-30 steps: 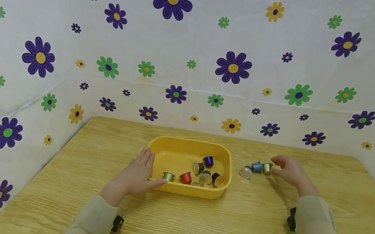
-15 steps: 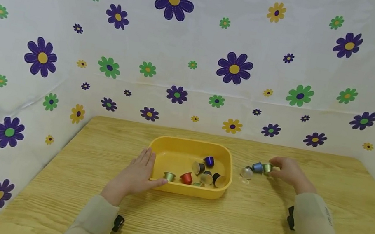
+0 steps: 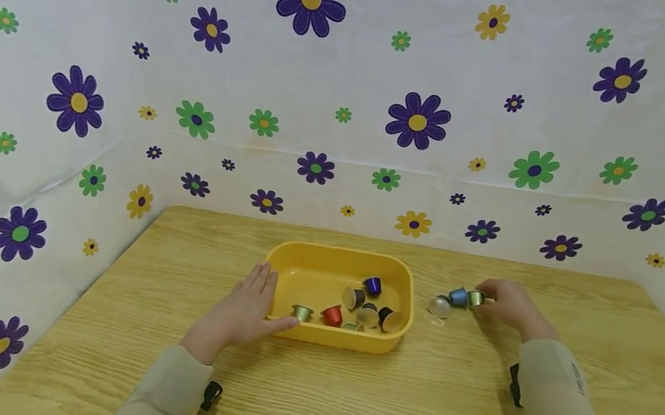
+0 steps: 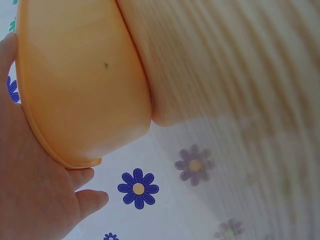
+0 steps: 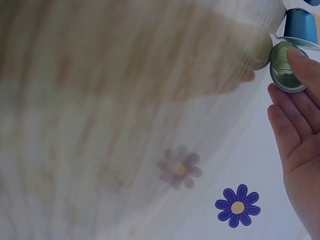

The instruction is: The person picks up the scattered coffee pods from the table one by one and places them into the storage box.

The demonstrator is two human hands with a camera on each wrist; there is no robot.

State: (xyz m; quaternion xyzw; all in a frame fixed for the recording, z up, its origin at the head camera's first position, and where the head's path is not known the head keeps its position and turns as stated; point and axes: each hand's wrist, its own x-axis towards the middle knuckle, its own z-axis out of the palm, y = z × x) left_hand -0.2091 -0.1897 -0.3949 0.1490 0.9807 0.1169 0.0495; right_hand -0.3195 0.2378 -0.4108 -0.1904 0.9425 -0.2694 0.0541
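Note:
My left hand point(image 3: 242, 309) rests against the left end of a yellow plastic tub point(image 3: 329, 338), fingers straight along its side, thumb over the front rim. In the left wrist view the tub's outer wall point(image 4: 87, 75) stands beside that hand. On the table right of the tub, my right hand point(image 3: 513, 310) pinches a light green coffee capsule point(image 3: 476, 299) between thumb and fingertips. The right wrist view shows the thumb on this capsule's lid point(image 5: 284, 65). A blue capsule point(image 3: 458, 296) lies right beside it, with a capsule showing a pale lid point(image 3: 439, 306) further left.
Inside the tub lie several capsules, among them a red one point(image 3: 332, 315), a purple one point(image 3: 372, 286) and a green one point(image 3: 302, 313). Wood-grain table point(image 3: 338, 401) surrounds it. A white flowered cloth point(image 3: 355, 78) hangs behind and at both sides.
My right fingertips have moved slightly left and closed in on the green capsule, which has turned a little. The left hand and the tub have stayed put; the head view shifted slightly.

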